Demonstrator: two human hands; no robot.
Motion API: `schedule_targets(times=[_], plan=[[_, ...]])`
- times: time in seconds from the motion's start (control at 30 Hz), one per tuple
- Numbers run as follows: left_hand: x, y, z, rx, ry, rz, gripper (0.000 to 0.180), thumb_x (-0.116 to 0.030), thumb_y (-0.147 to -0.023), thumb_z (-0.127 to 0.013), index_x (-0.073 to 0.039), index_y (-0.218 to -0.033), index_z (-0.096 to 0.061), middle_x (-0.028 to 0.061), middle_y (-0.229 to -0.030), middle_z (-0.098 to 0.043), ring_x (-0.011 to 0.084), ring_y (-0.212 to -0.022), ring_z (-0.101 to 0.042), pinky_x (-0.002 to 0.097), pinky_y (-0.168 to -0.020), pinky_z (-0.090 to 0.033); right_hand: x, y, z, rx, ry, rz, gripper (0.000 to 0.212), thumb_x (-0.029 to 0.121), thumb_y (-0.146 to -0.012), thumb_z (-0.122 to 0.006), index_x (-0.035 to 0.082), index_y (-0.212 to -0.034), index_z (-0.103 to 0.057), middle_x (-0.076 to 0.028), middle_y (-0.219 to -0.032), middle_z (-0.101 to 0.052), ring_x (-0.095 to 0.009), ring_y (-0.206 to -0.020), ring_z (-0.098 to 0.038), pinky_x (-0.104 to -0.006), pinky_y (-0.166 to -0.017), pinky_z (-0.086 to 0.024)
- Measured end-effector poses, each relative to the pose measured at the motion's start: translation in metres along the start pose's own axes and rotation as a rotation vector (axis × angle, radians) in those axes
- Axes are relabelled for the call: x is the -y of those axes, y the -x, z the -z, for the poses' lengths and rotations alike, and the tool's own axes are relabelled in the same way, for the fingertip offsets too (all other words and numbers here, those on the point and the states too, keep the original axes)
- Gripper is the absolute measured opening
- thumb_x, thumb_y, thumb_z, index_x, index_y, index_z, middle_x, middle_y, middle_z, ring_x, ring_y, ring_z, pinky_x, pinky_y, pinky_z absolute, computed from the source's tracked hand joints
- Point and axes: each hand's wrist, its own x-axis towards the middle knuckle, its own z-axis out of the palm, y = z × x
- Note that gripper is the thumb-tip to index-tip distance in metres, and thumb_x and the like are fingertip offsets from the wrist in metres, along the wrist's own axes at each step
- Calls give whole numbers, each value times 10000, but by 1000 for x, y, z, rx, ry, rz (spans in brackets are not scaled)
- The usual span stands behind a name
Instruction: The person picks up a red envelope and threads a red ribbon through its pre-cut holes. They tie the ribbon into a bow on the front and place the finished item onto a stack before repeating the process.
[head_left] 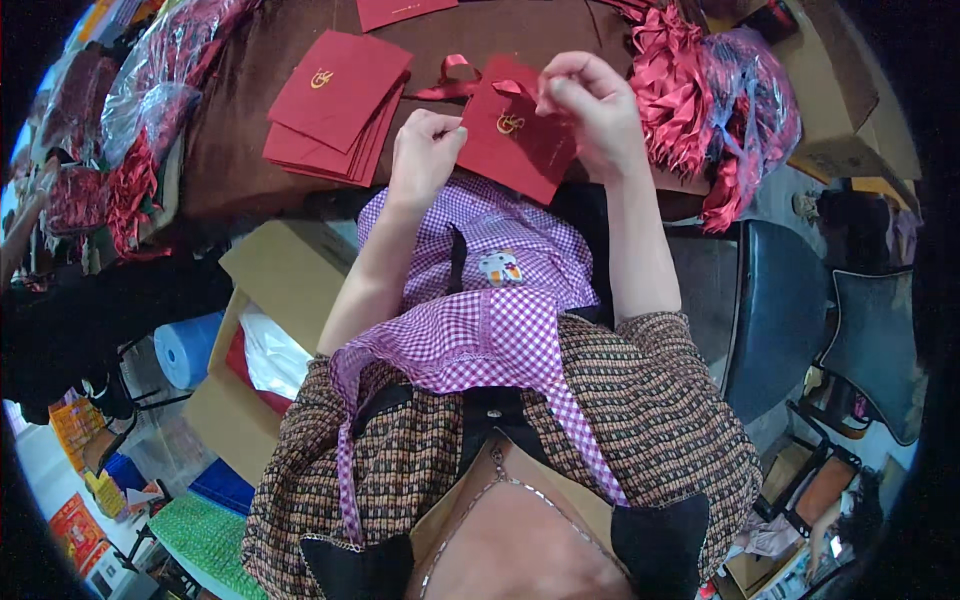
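A flat red card [520,145] with a gold emblem lies tilted at the table's near edge; I cannot tell if it is a card or a flat paper bag. My left hand [425,155] is closed at its left edge, fingers curled and pinching it. Above its right side, my right hand [597,115] is closed in a pinch on a red ribbon [512,88] that runs across the card's upper part. A loop of red ribbon [455,75] stands off the card's upper left. To the left lies a stack of red cards [340,90] with the same emblem.
Bundles of red ribbon [672,95] partly in clear plastic hang over the table's right side. More plastic-wrapped ribbon [150,95] lies at left. The brown-covered table [230,150] carries another red piece [400,10] at the back. Cardboard boxes [285,275] and chairs [775,310] flank me.
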Motion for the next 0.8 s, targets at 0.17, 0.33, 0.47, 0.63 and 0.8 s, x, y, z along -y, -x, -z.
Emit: schedule_targets(times=[0.17, 0.33, 0.47, 0.63, 0.8], plan=[[-1, -3, -1, -55, 30, -79, 150, -65, -749, -666, 11, -876, -689, 158, -870, -626, 275, -827, -619, 359, -756, -499, -31, 16, -11, 131, 800, 99, 165, 21, -831, -622, -10, -993, -622, -38, -900, -653, -113, -839, -611, -253, -763, -487], [-1, -4, -2, -86, -228, -284, 147, -55, -795, -643, 7, -925, -674, 129, -887, -640, 235, -819, -625, 302, -739, -490, -58, 14, -8, 59, 1239, 317, 99, 86, -784, -637, 8, -824, -591, -134, -824, -622, -324, -852, -599, -408, -777, -467], [15, -9, -6, 34, 115, 35, 182, -44, -852, -597, 49, -995, -661, 75, -889, -676, 133, -783, -621, 255, -714, -495, -69, 11, -3, 54, 1194, 303, 94, 127, -789, -628, 40, -814, -602, -130, -839, -624, -318, -858, -590, -422, -782, -446], [7, -9, -2, 142, 265, 212, 219, -28, -875, -560, 84, -1048, -635, 79, -921, -669, 98, -802, -602, 223, -723, -486, -74, 13, 1, 62, 1187, 309, 98, 139, -791, -631, 51, -828, -611, -118, -838, -623, -302, -860, -585, -411, -803, -435], [6, -13, 2, 201, 291, 215, 219, -6, -877, -536, 97, -1049, -626, 87, -918, -666, 107, -805, -606, 229, -728, -487, -68, 14, -5, 68, 1224, 345, 89, 146, -803, -625, 60, -821, -615, -91, -825, -624, -262, -869, -587, -387, -817, -402]])
